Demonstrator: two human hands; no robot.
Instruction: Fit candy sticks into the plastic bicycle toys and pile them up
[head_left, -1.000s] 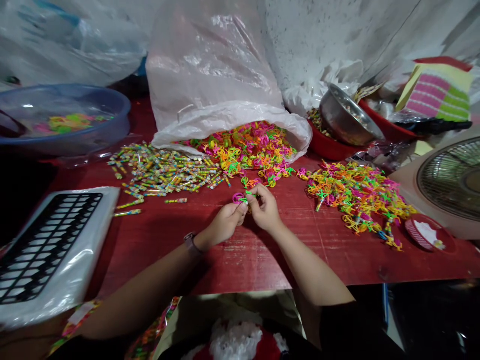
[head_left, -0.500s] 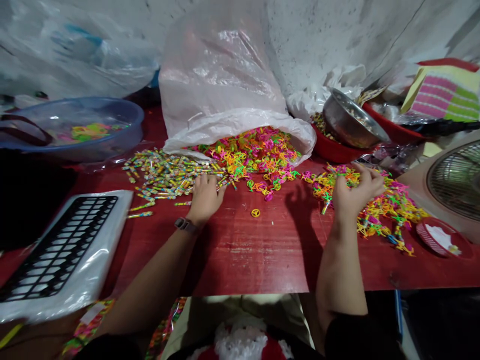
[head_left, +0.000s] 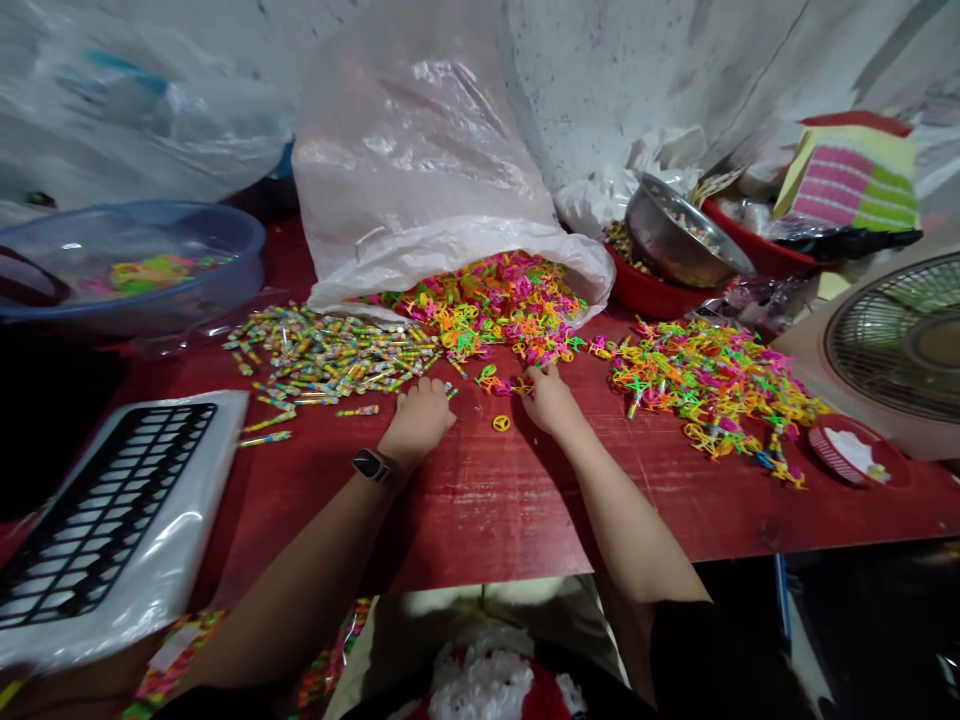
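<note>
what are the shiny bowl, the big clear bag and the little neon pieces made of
The bowl looks like stainless steel: bright grey sheen with reflections. The big bag seems thin polyethylene, translucent and crinkled. The small neon pieces are probably moulded plastic, going by their glossy colours and thin shapes.

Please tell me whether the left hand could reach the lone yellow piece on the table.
Probably yes: the left hand rests close to the yellow piece, and only red table lies between them.
</note>
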